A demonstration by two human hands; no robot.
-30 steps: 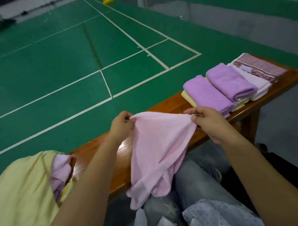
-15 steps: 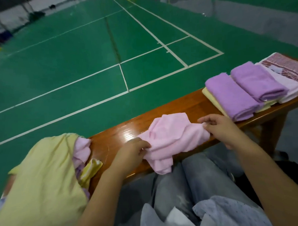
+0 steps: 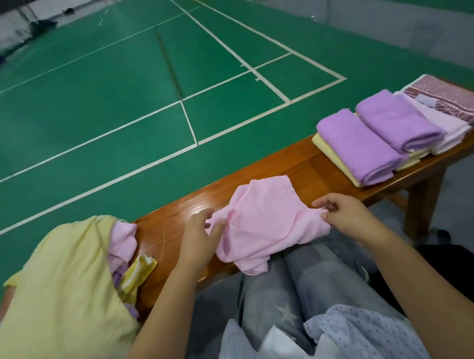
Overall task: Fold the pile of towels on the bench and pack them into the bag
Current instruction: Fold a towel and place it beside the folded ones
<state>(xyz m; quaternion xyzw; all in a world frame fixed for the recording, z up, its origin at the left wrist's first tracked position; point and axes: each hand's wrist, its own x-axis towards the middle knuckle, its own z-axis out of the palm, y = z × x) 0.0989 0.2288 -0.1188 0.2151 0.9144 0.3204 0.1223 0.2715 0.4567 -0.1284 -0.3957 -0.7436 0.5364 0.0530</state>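
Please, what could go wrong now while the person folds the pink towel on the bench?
1. The pink towel lies crumpled, and part hangs over the near edge of the bench; it may slide off toward the lap.
2. The right hand pinches only one edge, and the left hand holds the other loosely, so the fold may come out uneven.
3. The unfolded pile bulges at the left end and may fall.
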